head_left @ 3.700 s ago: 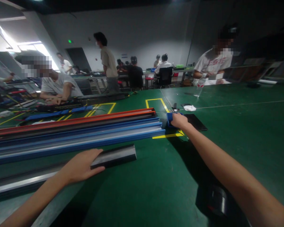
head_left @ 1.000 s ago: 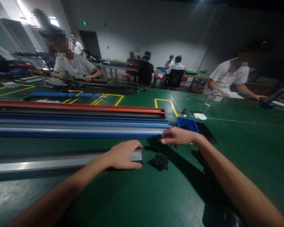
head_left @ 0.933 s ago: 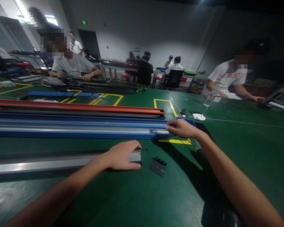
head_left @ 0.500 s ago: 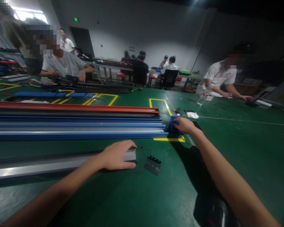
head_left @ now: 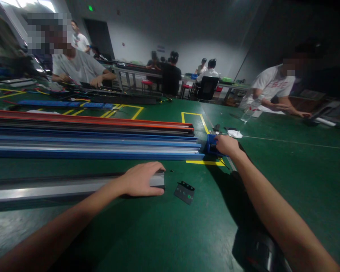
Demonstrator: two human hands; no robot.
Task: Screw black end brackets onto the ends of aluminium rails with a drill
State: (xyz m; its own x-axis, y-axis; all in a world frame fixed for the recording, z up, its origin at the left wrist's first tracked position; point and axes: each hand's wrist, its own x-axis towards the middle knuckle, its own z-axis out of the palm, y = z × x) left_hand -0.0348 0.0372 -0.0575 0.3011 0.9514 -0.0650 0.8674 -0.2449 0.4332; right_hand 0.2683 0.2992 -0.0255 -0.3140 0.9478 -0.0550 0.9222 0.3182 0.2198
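My left hand [head_left: 141,178] is wrapped over the right end of a long silver and black metal profile [head_left: 73,186], thumb along the near side and fingers over the far side. The profile lies flat on the green table. Just right of its end are a small black bracket [head_left: 184,192] with several holes and a tiny dark piece [head_left: 172,171], perhaps a screw. My right hand [head_left: 227,145] reaches into a small blue bin [head_left: 209,142]. Its fingers are bent and closed, with the fingertips and anything between them hidden inside the bin.
Blue profiles [head_left: 116,154] and an orange one [head_left: 102,118] lie side by side beyond my left hand. Behind the bin is a white item [head_left: 234,133]. A black rounded object [head_left: 257,249] sits near my right forearm. People work across the table, beside a clear bottle [head_left: 248,112].
The whole view has shifted slightly, with the table appearing higher. My left hand keeps its place on the profile. My right hand stays at the bin, its fingers slightly repositioned.
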